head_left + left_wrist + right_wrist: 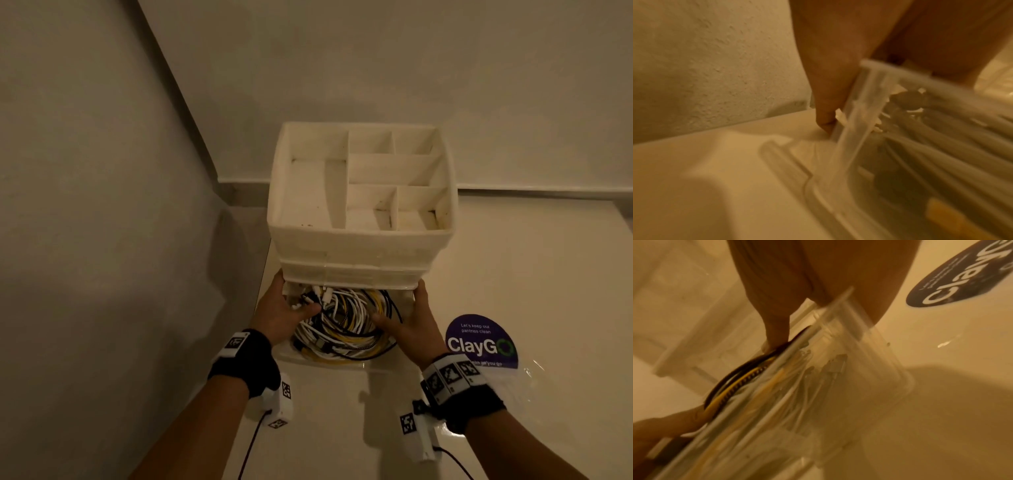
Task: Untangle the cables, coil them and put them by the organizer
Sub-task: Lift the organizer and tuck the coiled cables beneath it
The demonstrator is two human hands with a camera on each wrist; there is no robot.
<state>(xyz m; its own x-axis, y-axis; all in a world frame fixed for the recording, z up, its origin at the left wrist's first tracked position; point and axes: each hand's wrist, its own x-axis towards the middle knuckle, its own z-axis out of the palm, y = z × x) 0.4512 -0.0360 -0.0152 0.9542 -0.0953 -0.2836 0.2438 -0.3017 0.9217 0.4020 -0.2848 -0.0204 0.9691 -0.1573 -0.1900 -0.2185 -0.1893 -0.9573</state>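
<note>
Nearest us, one clear drawer stands pulled out of the organizer, and we hold it with two hands. Our left hand clasps the drawer's left wall, thumb inside on the cables, fingers outside. Our right hand clasps the right wall the same way. The cables lie tangled in the drawer: white, yellow and black, too knotted to count. One purple sticker sits on the table to the right. Beyond, the organizer's top tray shows six compartments.
</note>
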